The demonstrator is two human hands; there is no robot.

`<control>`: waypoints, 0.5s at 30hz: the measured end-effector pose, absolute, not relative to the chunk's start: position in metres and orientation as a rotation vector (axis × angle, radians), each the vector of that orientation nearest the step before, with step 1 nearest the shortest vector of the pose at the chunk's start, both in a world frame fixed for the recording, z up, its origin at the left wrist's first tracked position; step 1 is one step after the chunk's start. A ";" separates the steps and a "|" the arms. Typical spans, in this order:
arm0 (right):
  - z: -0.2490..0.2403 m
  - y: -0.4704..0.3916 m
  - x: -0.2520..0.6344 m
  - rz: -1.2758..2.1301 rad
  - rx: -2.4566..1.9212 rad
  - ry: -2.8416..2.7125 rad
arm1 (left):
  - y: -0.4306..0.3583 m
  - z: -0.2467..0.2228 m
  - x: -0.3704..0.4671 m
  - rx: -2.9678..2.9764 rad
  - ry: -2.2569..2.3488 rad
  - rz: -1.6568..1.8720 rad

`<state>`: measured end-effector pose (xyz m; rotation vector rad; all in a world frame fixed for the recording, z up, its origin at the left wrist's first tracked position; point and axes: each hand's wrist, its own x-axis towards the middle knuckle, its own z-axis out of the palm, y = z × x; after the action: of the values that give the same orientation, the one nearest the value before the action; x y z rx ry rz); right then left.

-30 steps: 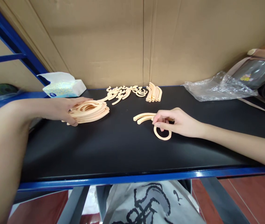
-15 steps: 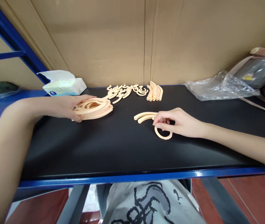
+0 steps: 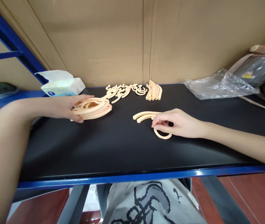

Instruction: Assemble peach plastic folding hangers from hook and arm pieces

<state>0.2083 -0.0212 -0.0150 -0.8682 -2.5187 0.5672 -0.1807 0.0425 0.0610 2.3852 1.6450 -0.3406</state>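
Note:
My left hand (image 3: 74,107) is closed around the left end of a pile of curved beige pieces (image 3: 97,109), thumb low in front and fingers behind. On the right, my right hand (image 3: 173,123) pinches the upper edge of a beige loop-shaped piece (image 3: 162,136), whose lower curve shows under the thumb. Beside those fingers lie a couple of curved beige arms (image 3: 143,115), their right ends hidden by the hand. Farther back are a scatter of small beige hooks (image 3: 120,91) and a neat stack of curved arms (image 3: 154,91).
A tissue pack (image 3: 62,85) stands at the back left. Crumpled clear plastic (image 3: 218,87) and a bag (image 3: 251,71) occupy the back right. Cardboard (image 3: 95,40) walls off the rear of the black table (image 3: 113,146), which has a blue front edge.
Hardly anything differs. The whole view has shifted slightly; both hands keep their places on the pile and the loop-shaped piece.

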 end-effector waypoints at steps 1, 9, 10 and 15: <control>-0.015 -0.021 0.208 0.566 -0.864 -2.520 | 0.043 0.061 -0.182 2.383 1.653 -0.343; -0.015 -0.022 0.209 0.574 -0.855 -2.517 | 0.045 0.061 -0.182 2.408 1.663 -0.381; -0.015 -0.022 0.209 0.575 -0.855 -2.516 | 0.045 0.061 -0.181 2.408 1.665 -0.381; -0.015 -0.021 0.208 0.573 -0.860 -2.521 | 0.041 0.062 -0.180 2.396 1.663 -0.363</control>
<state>0.2083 -0.0214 -0.0151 -0.8595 -2.5206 0.5732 -0.1805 0.0414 0.0619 2.3956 1.6625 -0.3626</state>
